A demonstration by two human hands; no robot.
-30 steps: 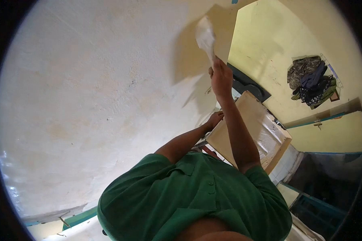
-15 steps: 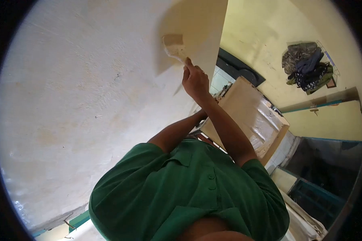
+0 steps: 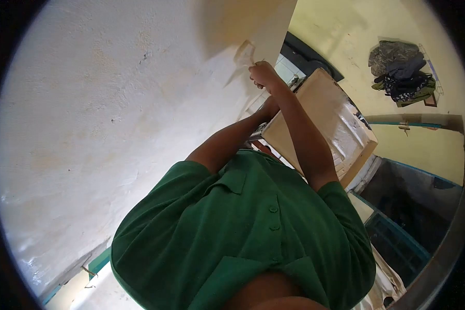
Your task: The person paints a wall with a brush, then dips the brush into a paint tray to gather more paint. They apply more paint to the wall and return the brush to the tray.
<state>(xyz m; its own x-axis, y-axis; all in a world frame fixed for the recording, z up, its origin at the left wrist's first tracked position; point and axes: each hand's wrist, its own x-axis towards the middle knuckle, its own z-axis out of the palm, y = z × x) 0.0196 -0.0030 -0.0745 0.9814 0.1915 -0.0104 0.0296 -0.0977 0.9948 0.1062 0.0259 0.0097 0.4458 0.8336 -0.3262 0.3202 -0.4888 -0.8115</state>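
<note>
A flat paintbrush (image 3: pixel 250 53) is held by its handle in my right hand (image 3: pixel 264 75), the fingers closed round it. Its head, pale and seen nearly edge-on, lies close against the whitish wall (image 3: pixel 113 119); whether it touches is hard to make out. The brush's shadow falls on the wall beside it. My left hand (image 3: pixel 272 105) is lower, behind my right forearm. Its fingers are hidden, so what it holds, if anything, does not show.
A beige panel-like piece of furniture (image 3: pixel 315 116) stands just right of my arms. Clothes (image 3: pixel 402 72) hang on the yellow wall at the upper right. A black object (image 3: pixel 307 59) is beyond my right hand. Teal-edged dark panes (image 3: pixel 413 206) are at the lower right.
My right hand with the paintbrush has moved right along the wall, and the brush has turned from broad side to nearly edge-on. The view has shifted, so the surroundings appear higher.
</note>
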